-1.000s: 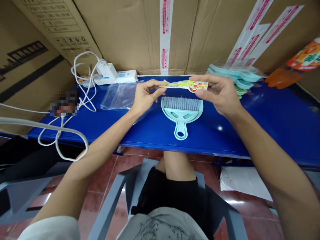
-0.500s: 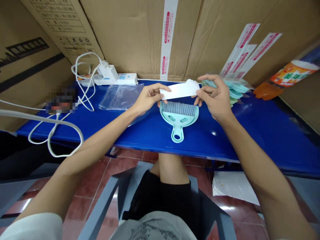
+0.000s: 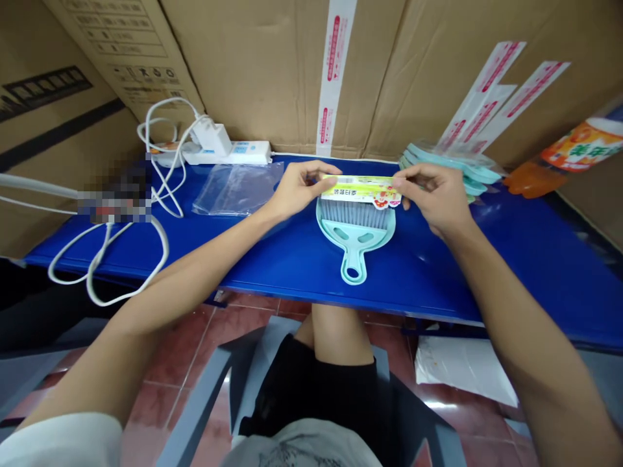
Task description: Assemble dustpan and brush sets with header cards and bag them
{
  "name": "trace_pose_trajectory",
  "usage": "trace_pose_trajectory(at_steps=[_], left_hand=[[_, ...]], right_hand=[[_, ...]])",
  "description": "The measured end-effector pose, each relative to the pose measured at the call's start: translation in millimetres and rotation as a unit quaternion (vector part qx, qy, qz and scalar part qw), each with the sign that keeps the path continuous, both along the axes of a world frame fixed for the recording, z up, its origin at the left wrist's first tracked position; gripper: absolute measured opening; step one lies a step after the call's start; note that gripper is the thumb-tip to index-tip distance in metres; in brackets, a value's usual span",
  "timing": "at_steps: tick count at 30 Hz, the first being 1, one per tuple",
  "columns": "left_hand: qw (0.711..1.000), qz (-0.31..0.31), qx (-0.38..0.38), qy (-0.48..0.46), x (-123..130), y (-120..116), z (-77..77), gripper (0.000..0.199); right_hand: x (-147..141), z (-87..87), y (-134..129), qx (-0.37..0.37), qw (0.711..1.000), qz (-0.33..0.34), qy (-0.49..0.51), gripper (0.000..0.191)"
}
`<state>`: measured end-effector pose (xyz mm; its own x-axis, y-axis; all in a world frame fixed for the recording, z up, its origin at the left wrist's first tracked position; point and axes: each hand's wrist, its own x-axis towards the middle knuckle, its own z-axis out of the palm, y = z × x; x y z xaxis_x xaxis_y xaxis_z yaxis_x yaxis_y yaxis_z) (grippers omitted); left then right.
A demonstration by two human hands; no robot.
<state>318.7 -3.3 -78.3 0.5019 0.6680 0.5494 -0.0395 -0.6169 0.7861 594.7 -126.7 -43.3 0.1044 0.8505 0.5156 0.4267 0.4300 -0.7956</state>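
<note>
A yellow and white printed card (image 3: pixel 361 189) is stretched between my two hands, its printed side showing. My left hand (image 3: pixel 302 188) pinches the card's left end between thumb and fingers. At the right end, my right hand (image 3: pixel 434 193) pinches it near a red cartoon figure. Just below the card, a light teal dustpan with a grey-bristled brush (image 3: pixel 356 235) nested in it lies on the blue table (image 3: pixel 287 259), handle toward me. The card covers the far edge of the bristles.
A clear plastic bag (image 3: pixel 237 188) lies left of my left hand. Behind it sit a white power strip (image 3: pixel 248 152) and looped cables. Bagged teal dustpans (image 3: pixel 452 168) are stacked at back right, near an orange drink bottle (image 3: pixel 559 155). Cardboard boxes (image 3: pixel 272 71) line the back.
The card has turned from its blank white side to its printed side and sits slightly lower. In the view, my hands and the dustpan appear further right.
</note>
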Motion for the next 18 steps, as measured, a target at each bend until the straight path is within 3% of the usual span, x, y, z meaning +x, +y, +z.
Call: trace_pose_trajectory(at_steps=[3,6,12,18], left_hand=[[0.999,-0.008,-0.023,0.027,-3.9,0.4,-4.5,0.025],[0.996,-0.001,0.003,0.087,-2.7,0.4,-7.7,0.021],[0.976,0.056,0.106,0.183,1.9,-10.2,-6.8,0.017],[0.970,0.034,0.125,0.207,2.7,-12.3,-2.4,0.007]], right_hand=[[3.8,3.7,-3.8,-0.100,0.994,0.027,-0.015,0.035],[8.2,4.8,-5.6,-0.159,0.984,0.028,-0.076,0.032],[20.7,-6.6,4.8,-0.178,0.964,0.023,-0.195,0.021],[23.0,-8.0,7.5,-0.174,0.954,0.004,-0.246,0.021]])
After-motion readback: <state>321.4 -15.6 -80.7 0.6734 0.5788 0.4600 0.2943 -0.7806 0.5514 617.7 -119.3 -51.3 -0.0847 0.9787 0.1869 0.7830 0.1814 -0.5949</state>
